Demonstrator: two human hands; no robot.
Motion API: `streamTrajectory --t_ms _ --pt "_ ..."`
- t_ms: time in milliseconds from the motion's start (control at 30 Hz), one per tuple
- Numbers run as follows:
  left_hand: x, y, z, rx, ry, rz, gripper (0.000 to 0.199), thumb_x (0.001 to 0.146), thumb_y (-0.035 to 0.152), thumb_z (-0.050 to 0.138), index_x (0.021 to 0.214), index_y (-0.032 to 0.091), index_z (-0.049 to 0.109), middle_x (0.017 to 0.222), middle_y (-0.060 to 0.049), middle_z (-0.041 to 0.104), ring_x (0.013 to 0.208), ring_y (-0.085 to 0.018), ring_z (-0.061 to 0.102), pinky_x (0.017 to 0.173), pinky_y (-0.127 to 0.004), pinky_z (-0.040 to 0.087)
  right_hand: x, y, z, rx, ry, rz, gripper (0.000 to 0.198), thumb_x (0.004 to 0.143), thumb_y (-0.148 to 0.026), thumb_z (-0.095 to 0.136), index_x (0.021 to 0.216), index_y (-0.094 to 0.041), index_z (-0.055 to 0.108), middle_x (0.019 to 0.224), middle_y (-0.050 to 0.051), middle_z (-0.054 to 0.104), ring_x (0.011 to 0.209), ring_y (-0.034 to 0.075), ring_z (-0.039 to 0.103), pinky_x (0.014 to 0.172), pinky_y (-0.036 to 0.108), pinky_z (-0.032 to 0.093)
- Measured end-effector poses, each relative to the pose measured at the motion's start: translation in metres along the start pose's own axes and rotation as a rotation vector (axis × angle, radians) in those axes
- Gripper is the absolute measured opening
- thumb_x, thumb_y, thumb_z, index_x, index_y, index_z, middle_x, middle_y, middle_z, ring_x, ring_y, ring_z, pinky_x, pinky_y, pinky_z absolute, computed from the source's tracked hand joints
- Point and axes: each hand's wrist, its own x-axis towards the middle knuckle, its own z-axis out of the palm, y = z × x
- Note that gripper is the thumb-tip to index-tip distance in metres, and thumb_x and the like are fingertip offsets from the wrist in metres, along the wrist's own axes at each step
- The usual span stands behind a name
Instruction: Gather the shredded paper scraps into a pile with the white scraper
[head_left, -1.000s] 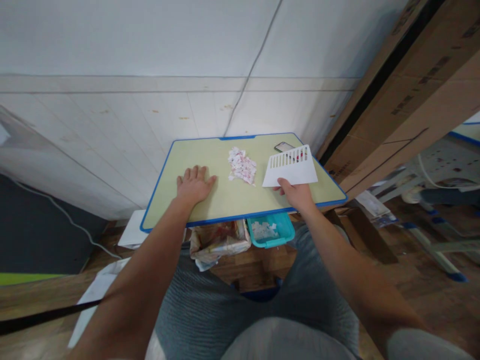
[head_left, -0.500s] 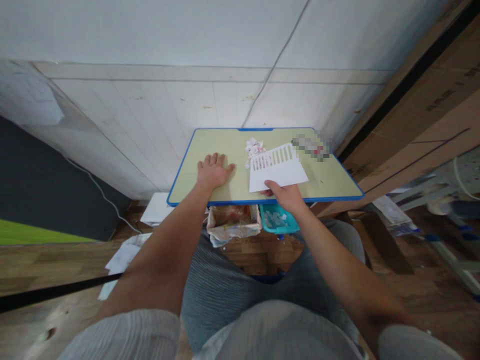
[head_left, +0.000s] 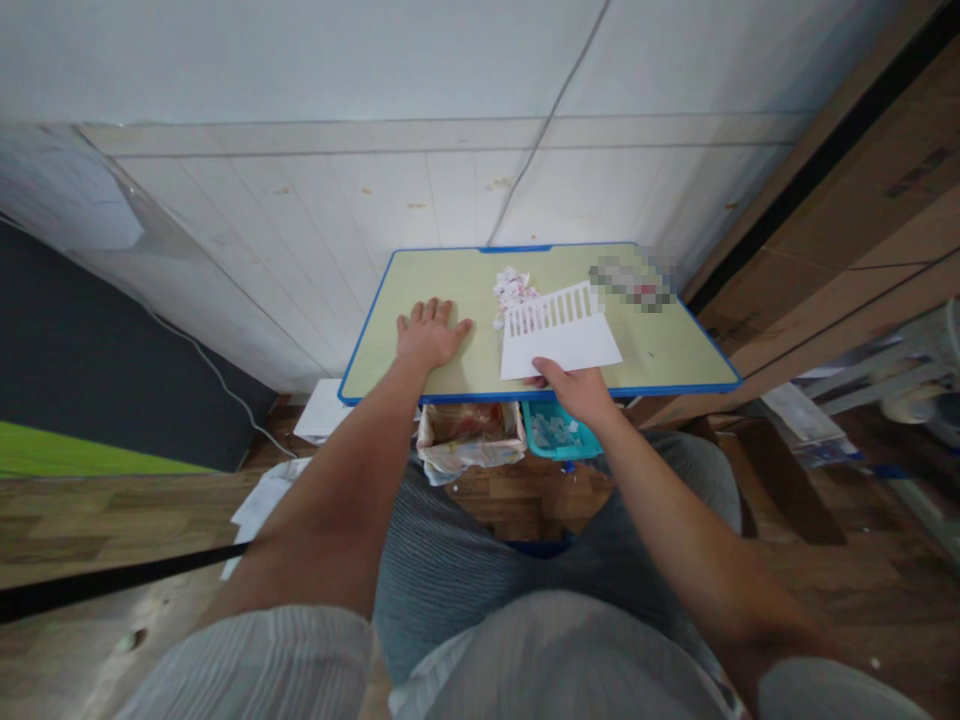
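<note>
My right hand [head_left: 574,390] grips the near edge of a white sheet of paper or card [head_left: 559,348], thumb on top and fingers underneath. A row of narrow slots is cut along the sheet's far part. My left hand [head_left: 429,335] lies flat on the pale yellow tabletop [head_left: 367,350], its fingers spread and nothing in it. Just beyond the sheet sits a pile of small white and pinkish paper scraps [head_left: 515,285], partly seen through the slots. The sheet is tilted a little above the table's front half.
A blurred-out object [head_left: 634,283] lies at the table's back right. Below the front edge are a lined box [head_left: 469,458] and a turquoise basket [head_left: 559,448] holding pale scraps. Cardboard boxes [head_left: 847,260] stand close on the right, and a wall [head_left: 450,200] rises behind.
The camera view has shifted slightly. Both hands and the slotted sheet keep nearly the same places on the table.
</note>
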Motion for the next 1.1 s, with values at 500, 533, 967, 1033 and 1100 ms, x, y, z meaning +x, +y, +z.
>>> streamTrajectory --t_ms 500,533,967,1033,1100 --pt "-0.001 0.002 0.000 0.017 0.021 -0.001 0.083 0.118 0.072 0.032 0.187 0.027 0.043 0.196 -0.012 0.032 0.180 -0.041 0.027 0.143 -0.068 0.025 -0.001 -0.002 0.005 -0.027 -0.033 -0.075 0.035 0.090 -0.062 0.081 0.086 -0.028 0.079 0.081 0.009 0.084 0.088 0.034 0.083 0.102 0.055 0.072" --pt "-0.002 0.003 0.000 0.017 0.018 0.000 0.083 0.118 0.071 0.032 0.187 0.026 0.043 0.196 -0.012 0.031 0.180 -0.040 0.027 0.144 -0.068 0.025 -0.001 -0.002 0.005 -0.023 -0.034 -0.081 0.033 0.089 -0.061 0.082 0.087 -0.029 0.079 0.081 0.008 0.084 0.093 0.035 0.084 0.107 0.058 0.070" --pt "-0.004 0.005 -0.002 0.008 0.009 0.002 0.083 0.119 0.069 0.034 0.188 0.025 0.041 0.196 -0.012 0.030 0.181 -0.041 0.026 0.144 -0.069 0.022 -0.002 -0.004 -0.004 0.007 -0.075 -0.106 0.039 0.083 -0.054 0.089 0.111 -0.028 0.081 0.104 0.008 0.090 0.115 0.037 0.084 0.126 0.064 0.059" --pt "-0.005 0.005 -0.003 0.012 0.006 -0.002 0.082 0.119 0.069 0.035 0.188 0.026 0.041 0.196 -0.012 0.031 0.181 -0.040 0.026 0.144 -0.069 0.022 -0.003 -0.006 -0.005 0.010 -0.120 -0.098 0.032 0.085 -0.055 0.087 0.102 -0.029 0.080 0.095 0.007 0.089 0.105 0.037 0.086 0.122 0.065 0.062" --pt "-0.005 0.005 -0.003 0.018 0.008 -0.002 0.082 0.119 0.069 0.034 0.188 0.025 0.040 0.196 -0.012 0.031 0.181 -0.041 0.026 0.145 -0.068 0.023 -0.003 -0.008 -0.006 0.026 -0.166 -0.079 0.029 0.088 -0.056 0.086 0.096 -0.029 0.080 0.086 0.007 0.087 0.096 0.037 0.086 0.114 0.064 0.067"
